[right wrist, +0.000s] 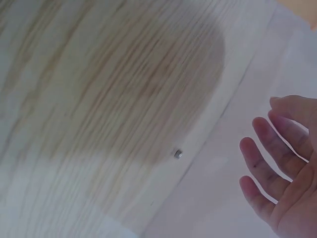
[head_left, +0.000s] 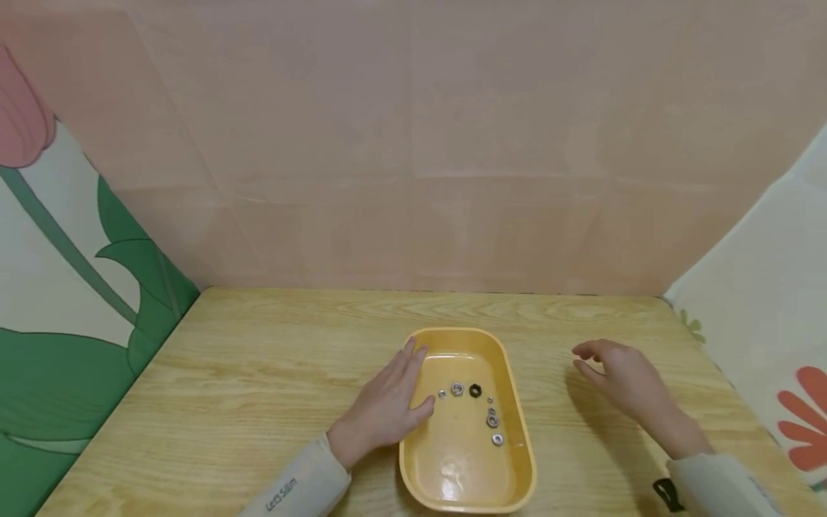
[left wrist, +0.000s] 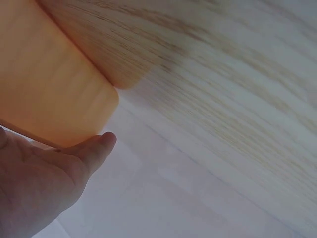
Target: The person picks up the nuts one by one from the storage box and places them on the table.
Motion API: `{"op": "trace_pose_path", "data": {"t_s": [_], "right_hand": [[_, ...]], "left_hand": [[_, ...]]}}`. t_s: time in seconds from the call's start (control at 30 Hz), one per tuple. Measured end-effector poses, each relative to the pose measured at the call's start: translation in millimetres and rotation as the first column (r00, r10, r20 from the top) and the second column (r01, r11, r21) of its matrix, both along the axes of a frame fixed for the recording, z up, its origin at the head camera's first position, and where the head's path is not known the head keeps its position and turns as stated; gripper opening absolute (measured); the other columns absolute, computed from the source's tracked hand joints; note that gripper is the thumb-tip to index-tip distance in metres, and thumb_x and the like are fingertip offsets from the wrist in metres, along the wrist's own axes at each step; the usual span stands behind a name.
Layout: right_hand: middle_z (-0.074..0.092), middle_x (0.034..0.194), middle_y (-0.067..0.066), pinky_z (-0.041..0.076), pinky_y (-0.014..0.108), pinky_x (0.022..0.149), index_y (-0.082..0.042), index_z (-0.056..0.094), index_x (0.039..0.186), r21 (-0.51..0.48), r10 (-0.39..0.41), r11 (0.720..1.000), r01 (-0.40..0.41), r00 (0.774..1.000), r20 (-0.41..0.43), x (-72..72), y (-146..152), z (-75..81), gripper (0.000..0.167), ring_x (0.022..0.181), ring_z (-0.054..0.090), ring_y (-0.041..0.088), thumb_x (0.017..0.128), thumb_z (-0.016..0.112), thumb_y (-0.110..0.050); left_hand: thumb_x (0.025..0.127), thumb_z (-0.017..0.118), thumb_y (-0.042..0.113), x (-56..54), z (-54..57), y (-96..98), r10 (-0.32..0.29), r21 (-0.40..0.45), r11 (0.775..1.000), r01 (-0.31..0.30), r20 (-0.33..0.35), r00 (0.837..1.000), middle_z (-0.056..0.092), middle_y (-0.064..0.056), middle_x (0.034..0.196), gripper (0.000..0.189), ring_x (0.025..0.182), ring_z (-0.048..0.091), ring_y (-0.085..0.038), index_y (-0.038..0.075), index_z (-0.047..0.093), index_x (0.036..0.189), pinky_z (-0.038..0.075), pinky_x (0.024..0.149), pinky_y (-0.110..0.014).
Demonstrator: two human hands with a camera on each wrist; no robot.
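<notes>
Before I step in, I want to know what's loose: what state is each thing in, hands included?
Yellow tray: upright, uncovered.
Silver nuts: loose in tray.
Black nut: loose in tray.
Small metal piece: loose on table.
Left hand: touching tray rim, fingers extended.
Right hand: above table, fingers loosely bent, empty.

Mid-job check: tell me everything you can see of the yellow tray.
The yellow tray is a shallow, rounded rectangle with raised walls and a smooth rim, glossy and plastic-looking. It sits upright, open side up, on the wood-grain table, its long sides running away from the person. The left hand rests at its left rim, thumb reaching over the inside. On its floor lie several small silvery nut-like pieces and one black nut; the near part is bare and shows glare.
</notes>
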State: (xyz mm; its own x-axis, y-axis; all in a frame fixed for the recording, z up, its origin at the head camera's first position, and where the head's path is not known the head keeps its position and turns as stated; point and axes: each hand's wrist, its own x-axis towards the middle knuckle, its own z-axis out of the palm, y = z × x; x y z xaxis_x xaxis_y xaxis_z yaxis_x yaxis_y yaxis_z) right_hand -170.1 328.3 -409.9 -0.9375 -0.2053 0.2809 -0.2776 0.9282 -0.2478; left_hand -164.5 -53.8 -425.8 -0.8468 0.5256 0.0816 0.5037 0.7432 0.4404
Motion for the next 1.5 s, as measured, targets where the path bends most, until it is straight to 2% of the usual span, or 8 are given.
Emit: {"op": "trace_pose_path", "data": {"t_s": [0.23,0.43,0.7,1.13,1.37,1.5], "right_hand": [[0.074,0.101,0.017,0.057,0.049,0.069,-0.003,0.073,0.103,-0.003,0.012,1.0,-0.012,1.0,-0.002,-0.6,-7.7,-3.7,0.019,0.084,0.07,0.034,0.088,0.072,-0.014],[0.073,0.099,0.014,0.057,0.048,0.067,-0.004,0.073,0.102,-0.008,0.036,0.999,-0.037,0.998,-0.052,-1.3,-13.2,-4.9,0.017,0.083,0.07,0.034,0.086,0.074,-0.012],[0.074,0.099,0.011,0.057,0.048,0.069,-0.006,0.073,0.101,-0.016,0.061,0.998,-0.063,0.994,-0.094,0.5,-30.1,0.6,0.017,0.085,0.069,0.032,0.086,0.075,-0.014],[0.074,0.099,0.008,0.057,0.048,0.072,-0.008,0.074,0.103,-0.024,0.064,0.998,-0.066,0.994,-0.094,5.1,-49.6,6.9,0.017,0.086,0.07,0.03,0.088,0.073,-0.017],[0.072,0.101,0.005,0.056,0.038,0.061,-0.01,0.073,0.106,-0.036,0.066,0.997,-0.071,0.992,-0.106,8.2,-57.8,6.2,0.021,0.082,0.069,0.023,0.087,0.075,-0.019],[0.073,0.1,0.003,0.057,0.039,0.062,-0.011,0.073,0.105,-0.046,0.079,0.995,-0.087,0.986,-0.148,10.1,-62.0,4.3,0.021,0.082,0.07,0.023,0.085,0.077,-0.019]], "left_hand": [[0.098,0.051,0.044,-0.9,0.5,0.3,0.0,-0.007,1.0,0.0,-0.005,1.0,0.012,-0.02,0.166,0.079,0.148,0.029,-0.038,0.007,0.017,0.158,0.032,0.119,-0.049],[0.097,0.052,0.044,-1.9,1.7,1.4,0.003,-0.004,1.0,-0.003,-0.011,1.0,0.013,-0.02,0.166,0.078,0.148,0.029,-0.038,0.007,0.019,0.158,0.032,0.119,-0.048],[0.098,0.051,0.044,-2.4,1.9,1.8,0.003,-0.009,1.0,-0.003,-0.014,1.0,0.013,-0.019,0.166,0.078,0.148,0.029,-0.038,0.006,0.019,0.158,0.032,0.119,-0.049],[0.097,0.052,0.044,-0.8,0.3,0.8,0.007,-0.008,1.0,-0.008,-0.012,1.0,0.013,-0.02,0.165,0.078,0.148,0.03,-0.038,0.005,0.02,0.158,0.032,0.119,-0.049],[0.097,0.053,0.043,-0.1,0.0,0.7,0.015,-0.001,1.0,-0.015,0.005,1.0,0.012,-0.019,0.166,0.078,0.148,0.029,-0.037,0.006,0.021,0.158,0.033,0.118,-0.049],[0.097,0.052,0.043,0.3,-0.1,0.7,0.017,-0.008,1.0,-0.017,0.017,1.0,0.011,-0.018,0.166,0.078,0.149,0.028,-0.037,0.007,0.02,0.158,0.032,0.119,-0.049]]}}
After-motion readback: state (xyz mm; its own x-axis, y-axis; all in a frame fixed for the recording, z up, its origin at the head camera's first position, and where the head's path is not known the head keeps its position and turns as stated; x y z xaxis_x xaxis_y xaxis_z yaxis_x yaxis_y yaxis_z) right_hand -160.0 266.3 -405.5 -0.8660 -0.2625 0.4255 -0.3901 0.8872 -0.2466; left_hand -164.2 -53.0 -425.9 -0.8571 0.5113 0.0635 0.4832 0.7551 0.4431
